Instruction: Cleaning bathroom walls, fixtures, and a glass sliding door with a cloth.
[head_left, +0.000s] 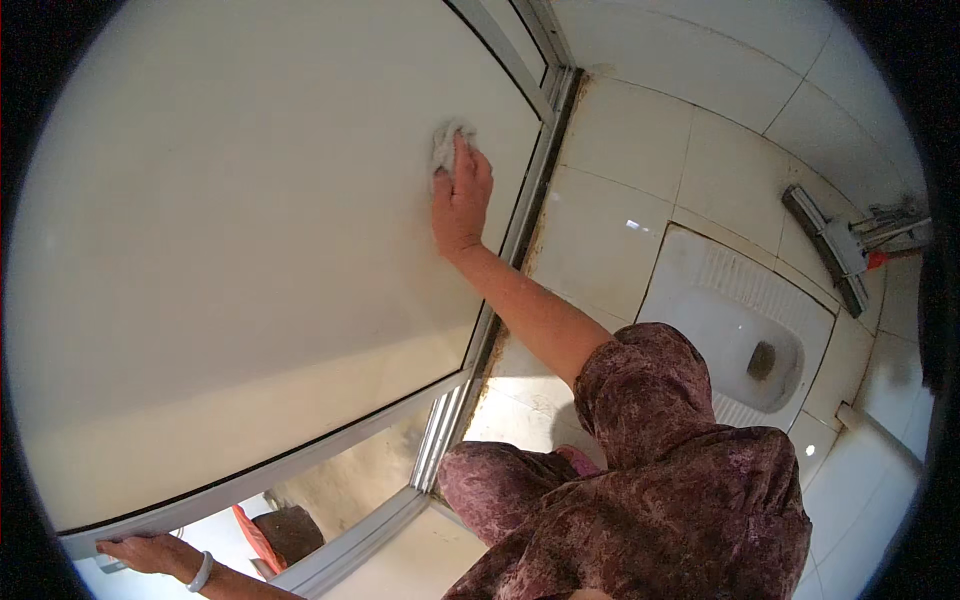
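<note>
My right hand (462, 202) holds a crumpled whitish cloth (448, 146) against a pale, smooth door panel (262, 225), near the panel's right side. Its fingers are spread over the cloth and the arm is stretched out. At the lower left, my left hand (146, 553) grips the edge of the metal door frame (262, 469). A pale bangle (200, 571) circles that wrist. The panel has a dark seal along its edges, and its bottom meets a metal sliding track (517, 240) on the floor.
A white squat toilet (690, 262) is set into the tiled floor (600, 217) on the right. Beyond it, a floor squeegee (832, 247) with a dark blade leans by the wall. Through the door gap, a dark block (289, 536) lies beside an orange-red item (259, 536).
</note>
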